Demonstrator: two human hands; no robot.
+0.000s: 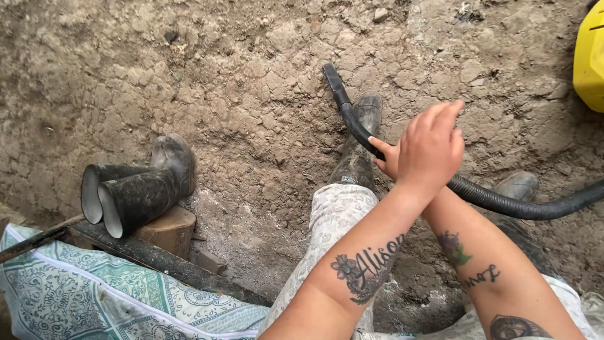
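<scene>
Fingers pressed together on my left hand (431,151), laid over right hand, hidden, grip unclear. Black hose (478,192) runs beneath, nozzle toward 11 o'clock. I'd keep wrists low, sweep slowly.

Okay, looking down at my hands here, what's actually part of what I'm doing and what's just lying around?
In hand: black ribbed hose, with the left hand over the right hand on it.

Lying about: spare pair of muddy boots, wood block, patterned cloth, yellow container.

Right hand (385,157) behind left hand (430,150)
</scene>
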